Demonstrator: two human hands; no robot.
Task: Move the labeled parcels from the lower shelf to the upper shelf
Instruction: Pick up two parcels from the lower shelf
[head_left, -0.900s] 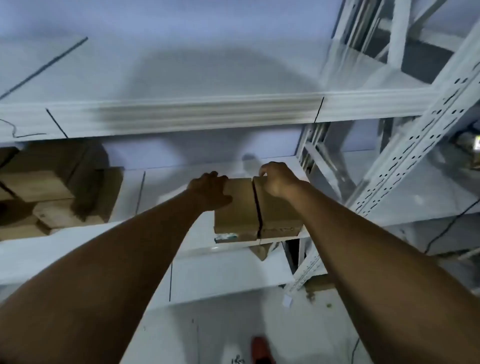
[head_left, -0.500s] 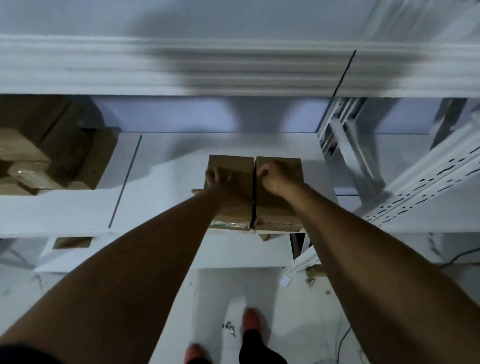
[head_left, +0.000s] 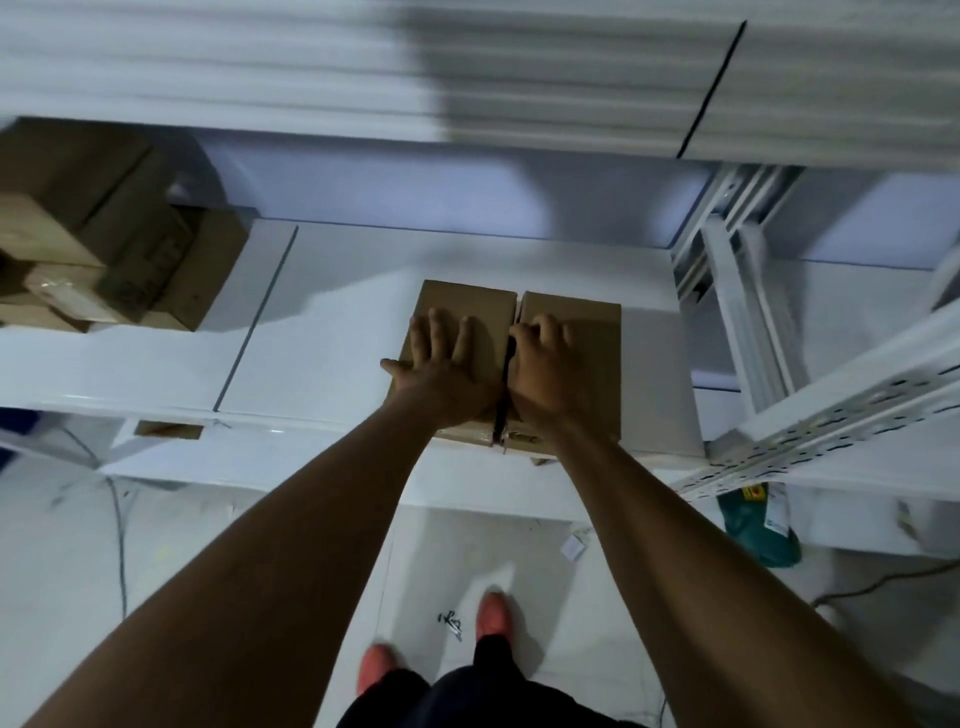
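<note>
Two brown cardboard parcels stand side by side near the front edge of a white shelf board (head_left: 322, 353). My left hand (head_left: 441, 364) lies flat on top of the left parcel (head_left: 467, 301), fingers spread, thumb at its left edge. My right hand (head_left: 540, 369) rests on the right parcel (head_left: 592, 332) with curled fingers, and its thumb is tucked into the dark gap between the two parcels. The blurred front edge of the upper shelf (head_left: 311, 67) runs across the top of the view. No labels show on the parcel tops.
A stack of several more cardboard boxes (head_left: 104, 249) sits on the same shelf at far left. A perforated white rack upright (head_left: 831, 415) slants across the right. On the floor lie a green bag (head_left: 758, 525) and a cable (head_left: 122, 545); my red shoes (head_left: 491, 613) stand below.
My view has tilted down, so the upper shelf has moved to the top edge. My left hand went from gripping the left parcel's side to lying flat on top. The parcels stayed put.
</note>
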